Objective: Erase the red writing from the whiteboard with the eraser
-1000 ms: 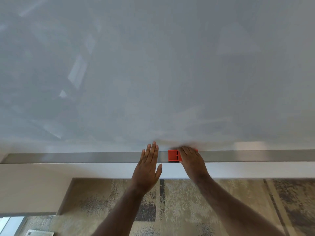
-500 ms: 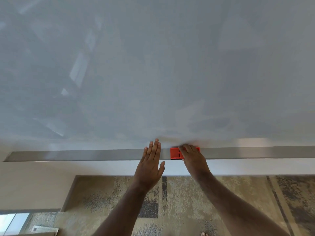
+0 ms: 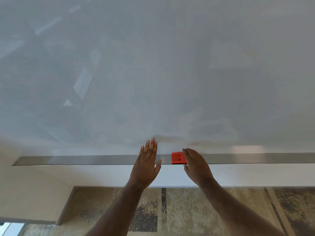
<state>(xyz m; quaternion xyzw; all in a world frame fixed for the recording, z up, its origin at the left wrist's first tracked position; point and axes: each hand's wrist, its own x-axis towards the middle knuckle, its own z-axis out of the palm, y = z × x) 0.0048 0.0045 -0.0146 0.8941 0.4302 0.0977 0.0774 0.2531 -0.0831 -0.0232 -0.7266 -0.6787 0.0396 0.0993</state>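
Red plastic, the eraser (image 3: 177, 158) is sitting on the tray (image 3: 85, 160) under the whiteboard (image 3: 153, 74), which is showing no red writing in view. A careless pull-away could knock it off the narrow ledge. Right hand (image 3: 196, 166) is arching over its right end, fingers loosely curved and thumb below; whether it is gripping cannot be told. Left hand (image 3: 147, 165) is flat, fingers straight, fingertips reaching the board's lower edge, holding nothing.

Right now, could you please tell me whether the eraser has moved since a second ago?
No. The eraser lies at the same spot on the tray, just right of the carpet's dark stripe, as before.
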